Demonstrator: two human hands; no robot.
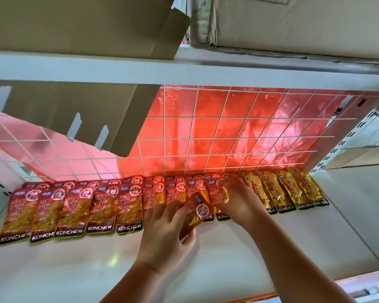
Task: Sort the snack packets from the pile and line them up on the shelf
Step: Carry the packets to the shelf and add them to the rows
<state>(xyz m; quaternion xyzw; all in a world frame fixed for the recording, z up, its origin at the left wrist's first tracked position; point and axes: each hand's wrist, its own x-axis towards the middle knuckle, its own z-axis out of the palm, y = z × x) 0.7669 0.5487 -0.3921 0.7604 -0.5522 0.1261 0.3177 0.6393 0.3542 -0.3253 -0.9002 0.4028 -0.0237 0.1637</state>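
Two hands work mid-row on a white shelf (228,254): the left hand (164,232) pinches a loose red packet (198,209), tilted across the line, while the right hand (239,199) curls its fingers over a second packet (219,194) lying in the row. Red packets (101,206) run leftward and yellow packets (289,191) rightward, their tops near the wire grid (228,127). The foil pouches look light, limp and slick, best taken by an edge seam. A cardboard flap (96,112) hangs overhead at left; close-packed neighbours could be nudged askew.
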